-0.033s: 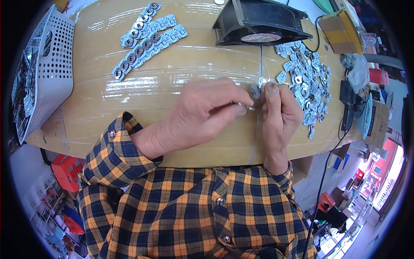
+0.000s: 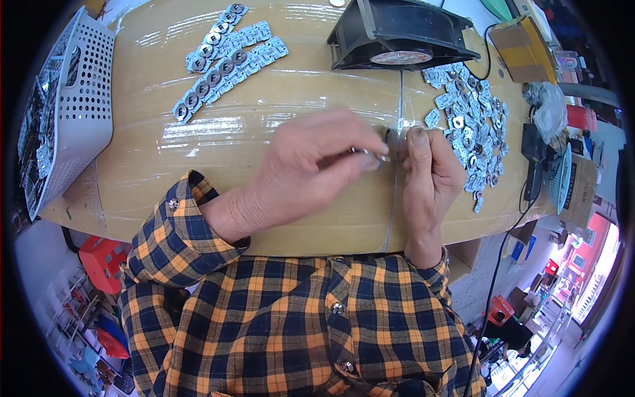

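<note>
Over the middle of the table (image 2: 264,241), my left hand (image 2: 311,162) is closed in a pinch on a thin, shiny metal piece (image 2: 370,155) whose kind I cannot make out. This hand is slightly smeared by motion. Just to its right, my right hand (image 2: 426,165) is closed, thumb uppermost, around a small dark metal part (image 2: 393,135) that shows only in part beside the fingertips. The two hands are close together but apart. A heap of small silvery metal parts (image 2: 473,142), some with round dark rings, lies right of my right hand.
Similar parts stand in neat rows (image 2: 215,79) at the upper left. A black fan (image 2: 400,33) sits at the table's far side. A white perforated basket (image 2: 92,86) full of metal pieces is at the left. Cardboard (image 2: 522,49), a clear plastic bag (image 2: 548,109) and a black cable lie right.
My left hand has shifted slightly away from my right hand, with the thin metal piece tilted differently. Less of the dark part shows. My right hand stays in place.
</note>
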Demonstrator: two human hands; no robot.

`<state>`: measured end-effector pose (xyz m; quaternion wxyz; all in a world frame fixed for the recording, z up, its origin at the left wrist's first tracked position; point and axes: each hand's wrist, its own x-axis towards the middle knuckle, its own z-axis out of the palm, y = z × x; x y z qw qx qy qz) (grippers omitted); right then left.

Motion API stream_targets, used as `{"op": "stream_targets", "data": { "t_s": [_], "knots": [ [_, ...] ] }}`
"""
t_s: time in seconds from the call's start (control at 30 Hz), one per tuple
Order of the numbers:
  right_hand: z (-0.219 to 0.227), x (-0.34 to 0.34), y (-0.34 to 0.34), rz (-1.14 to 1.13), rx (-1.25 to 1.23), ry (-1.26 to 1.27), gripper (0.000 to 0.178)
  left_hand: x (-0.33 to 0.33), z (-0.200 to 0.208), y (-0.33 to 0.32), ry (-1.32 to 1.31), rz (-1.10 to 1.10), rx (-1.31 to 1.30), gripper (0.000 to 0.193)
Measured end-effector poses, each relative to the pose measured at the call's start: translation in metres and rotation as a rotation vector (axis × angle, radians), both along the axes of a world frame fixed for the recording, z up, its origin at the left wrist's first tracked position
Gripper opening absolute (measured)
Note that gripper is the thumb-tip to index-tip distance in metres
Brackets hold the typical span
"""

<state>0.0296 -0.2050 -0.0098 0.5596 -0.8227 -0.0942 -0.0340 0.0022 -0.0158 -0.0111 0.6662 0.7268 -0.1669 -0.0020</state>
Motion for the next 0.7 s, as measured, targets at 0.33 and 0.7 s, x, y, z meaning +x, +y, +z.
{"op": "stream_targets", "data": {
  "t_s": [0.33, 0.7],
  "knots": [
    [0.015, -0.006, 0.004, 0.363, 0.001, 0.061, 0.027, 0.000, 0.009, 0.007, 0.505, 0.003, -0.370, 0.020],
    [0.016, -0.011, 0.002, 0.318, 0.119, 0.125, 0.030, 0.000, 0.013, 0.010, 0.520, -0.026, -0.381, 0.019]
  ]
}}
